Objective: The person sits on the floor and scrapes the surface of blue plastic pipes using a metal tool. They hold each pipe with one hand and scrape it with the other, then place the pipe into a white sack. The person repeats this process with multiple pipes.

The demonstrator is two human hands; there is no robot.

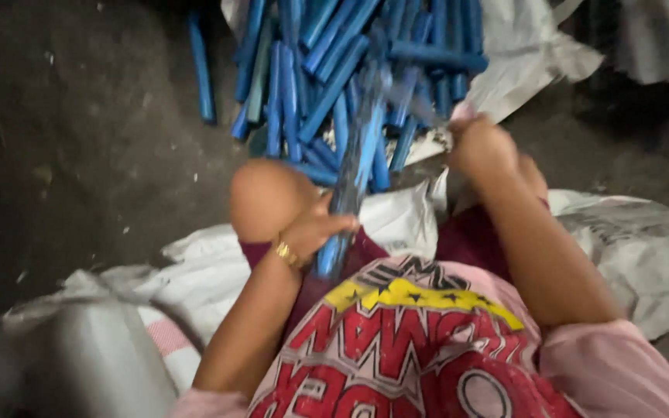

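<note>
Dark, dusty floor fills the upper left of my view, with pale woven sacking spread over it around the seated person I am watching through the head camera. On a sheet of sacking at the top edge lies a heap of blue sticks, one stray stick lying apart on the bare floor to the left of it.

My left hand is curled shut around the lower end of a bundle of blue sticks, which stands nearly upright between the knees, its top blurred. My right hand is raised just beside the top of the bundle; whether its fingers are closed on anything I cannot tell, since I see only its back.

I judge the step in hand to be gathering and squaring up the bundle. The next move calls for a steady lower grip, or sticks could slide out.

Open room lies on the floor at left; the heap crowds the space ahead.
</note>
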